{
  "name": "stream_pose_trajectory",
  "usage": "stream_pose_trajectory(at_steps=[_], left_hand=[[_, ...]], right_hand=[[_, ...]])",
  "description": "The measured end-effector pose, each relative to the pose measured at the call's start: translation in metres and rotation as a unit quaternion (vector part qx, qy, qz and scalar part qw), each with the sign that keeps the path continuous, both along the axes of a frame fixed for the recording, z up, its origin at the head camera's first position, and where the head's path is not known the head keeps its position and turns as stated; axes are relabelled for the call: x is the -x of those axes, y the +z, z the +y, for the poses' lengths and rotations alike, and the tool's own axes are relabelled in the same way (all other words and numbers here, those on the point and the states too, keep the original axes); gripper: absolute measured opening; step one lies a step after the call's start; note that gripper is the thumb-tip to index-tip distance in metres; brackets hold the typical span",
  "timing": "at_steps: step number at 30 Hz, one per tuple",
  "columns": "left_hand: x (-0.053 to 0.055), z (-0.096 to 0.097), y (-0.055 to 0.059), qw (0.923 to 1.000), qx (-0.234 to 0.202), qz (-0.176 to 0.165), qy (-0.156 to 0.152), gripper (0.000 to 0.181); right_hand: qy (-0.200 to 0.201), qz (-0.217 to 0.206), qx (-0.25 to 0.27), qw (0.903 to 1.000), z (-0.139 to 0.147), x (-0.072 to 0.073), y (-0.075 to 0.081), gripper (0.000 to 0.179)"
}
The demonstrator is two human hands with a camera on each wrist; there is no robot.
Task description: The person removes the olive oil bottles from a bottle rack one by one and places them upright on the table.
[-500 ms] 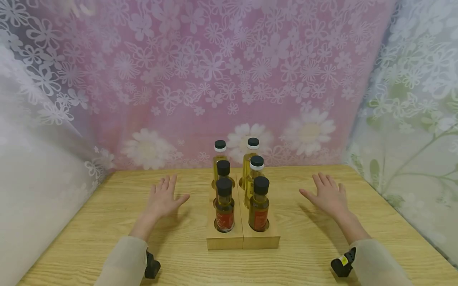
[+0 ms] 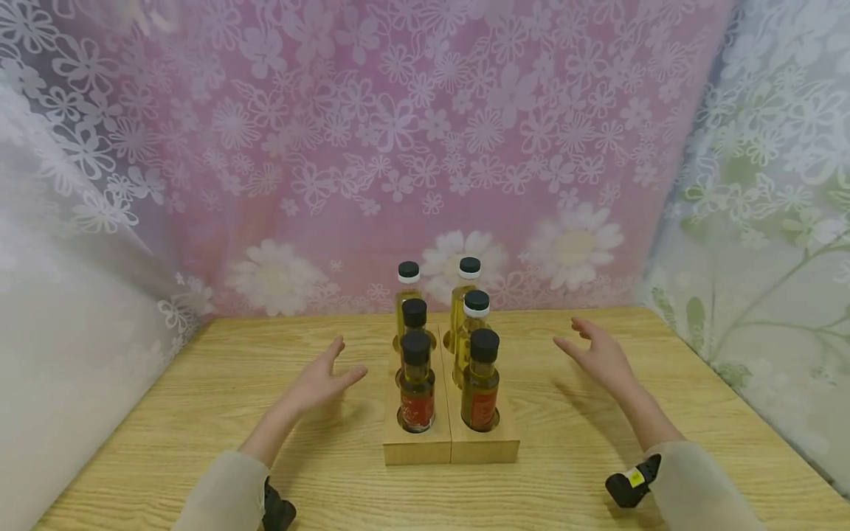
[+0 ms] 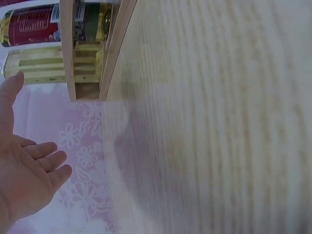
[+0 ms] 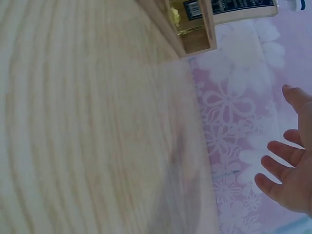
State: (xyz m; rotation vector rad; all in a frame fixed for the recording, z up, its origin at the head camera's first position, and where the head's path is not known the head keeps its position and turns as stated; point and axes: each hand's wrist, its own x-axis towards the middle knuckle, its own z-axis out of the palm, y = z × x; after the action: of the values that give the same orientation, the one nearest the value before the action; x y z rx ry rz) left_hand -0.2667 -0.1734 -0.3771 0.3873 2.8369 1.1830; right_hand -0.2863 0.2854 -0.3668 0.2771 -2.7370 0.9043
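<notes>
Six bottles (image 2: pixel 480 398) stand in two wood racks (image 2: pixel 417 453) on the table (image 2: pixel 564 457). The left hand (image 2: pixel 320 380) is at the racks' 9 o'clock, the right hand (image 2: pixel 606 363) near 3 o'clock. Both hold nothing and touch no bottle; thumbs spread away from loosely bent fingers. This looks like the reaching step; a grip would call for hands closer in and fingers curled round. The bottles are round and smooth with black caps (image 2: pixel 485 345); those toward 12 o'clock show yellow inside. The racks are blocky, with round holes. The table has streaky grain.
</notes>
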Motion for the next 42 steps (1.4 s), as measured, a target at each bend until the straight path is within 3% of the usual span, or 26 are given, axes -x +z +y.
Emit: stream_pose_trajectory(at_steps=[8,16,29,36,42], left_hand=[[-0.021,0.011,0.000,0.9999,-0.011,0.000,-0.012,0.092],[-0.040,0.027,0.000,0.9994,-0.031,0.010,-0.010,0.088],[-0.053,0.036,-0.013,0.9979,-0.024,0.001,-0.061,0.100],[-0.057,0.039,-0.018,0.9966,-0.021,-0.001,-0.080,0.098],[-0.057,0.041,-0.019,0.9958,-0.031,-0.001,-0.086,0.093]], right_hand=[[0.042,-0.036,0.109,0.9925,-0.015,0.005,0.008,0.070],[0.072,-0.067,0.177,0.9792,-0.038,0.017,0.023,0.066],[0.138,-0.099,0.205,0.9640,-0.077,0.043,0.039,0.062],[0.165,-0.094,0.189,0.9633,-0.090,0.055,0.042,0.061],[0.181,-0.115,0.177,0.9604,-0.099,0.059,0.046,0.062]])
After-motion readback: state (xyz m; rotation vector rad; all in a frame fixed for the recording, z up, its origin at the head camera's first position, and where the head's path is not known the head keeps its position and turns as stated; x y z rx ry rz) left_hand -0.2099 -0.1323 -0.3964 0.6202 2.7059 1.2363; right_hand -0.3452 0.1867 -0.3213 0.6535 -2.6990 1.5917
